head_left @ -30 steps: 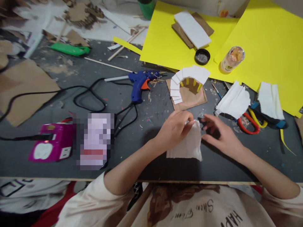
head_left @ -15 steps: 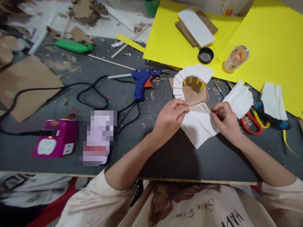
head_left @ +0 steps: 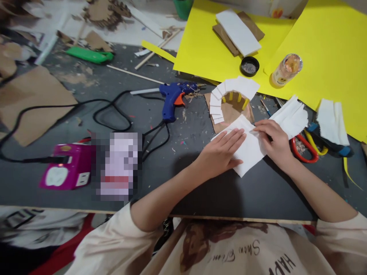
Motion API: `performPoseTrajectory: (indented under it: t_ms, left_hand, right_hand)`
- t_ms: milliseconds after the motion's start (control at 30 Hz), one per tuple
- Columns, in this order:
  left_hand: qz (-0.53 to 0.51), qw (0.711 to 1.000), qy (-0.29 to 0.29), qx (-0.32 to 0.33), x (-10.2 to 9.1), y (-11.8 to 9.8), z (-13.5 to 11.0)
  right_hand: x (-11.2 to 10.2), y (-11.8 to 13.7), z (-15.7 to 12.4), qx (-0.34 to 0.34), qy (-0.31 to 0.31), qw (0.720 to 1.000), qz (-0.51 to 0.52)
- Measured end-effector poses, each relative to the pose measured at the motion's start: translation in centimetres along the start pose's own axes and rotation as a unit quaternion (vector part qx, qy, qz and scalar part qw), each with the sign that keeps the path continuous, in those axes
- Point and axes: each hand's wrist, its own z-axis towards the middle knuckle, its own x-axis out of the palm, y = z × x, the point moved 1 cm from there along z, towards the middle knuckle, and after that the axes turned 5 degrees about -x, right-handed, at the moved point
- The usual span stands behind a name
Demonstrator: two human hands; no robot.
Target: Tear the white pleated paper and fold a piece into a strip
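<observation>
A white sheet of tissue (head_left: 246,152) lies on the dark table in front of me, one corner up against the cardboard base of a small curved model (head_left: 220,93). My left hand (head_left: 222,151) rests flat on the tissue with its fingers stretched out. At the tissue's right edge, my right hand (head_left: 273,141) has its thumb and fingers closed on the paper. Just beyond that hand is a second, pleated piece of tissue (head_left: 291,116). The model has white tiles set in an arc over short yellow posts.
A blue glue gun (head_left: 172,99) lies left of the model, its cable trailing across the table. Red-handled scissors (head_left: 305,154) lie to the right. Yellow sheets (head_left: 323,49) at the back bear an open jar (head_left: 286,70) and a black lid (head_left: 249,68). A purple box (head_left: 67,168) stands left.
My left hand has let go of the tissue's upper edge and moved down onto it, opening flat. The tissue, wrinkled before, now lies smoother. My right hand stays at its right edge.
</observation>
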Motion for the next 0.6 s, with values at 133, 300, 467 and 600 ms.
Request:
performPoseTrajectory:
  t_ms: [133,300,467,600]
  left_hand:
    - [0.009,1.0,0.015,0.003,-0.5,0.4,-0.2]
    - [0.006,1.0,0.026,0.005,-0.4,0.3,-0.3]
    - [-0.001,1.0,0.028,0.007,-0.5,0.7,-0.4]
    - [0.004,1.0,0.001,0.014,-0.5,1.0,-1.0]
  right_hand:
    - [0.1,1.8,-0.7,-0.044,0.028,0.99,-0.13]
    - [0.9,5.0,-3.5,-0.154,0.195,0.952,-0.176]
    - [0.4,4.6,-5.0,-0.09,0.287,0.933,-0.197]
    - [-0.1,4.2,-5.2,-0.081,0.298,0.929,-0.204]
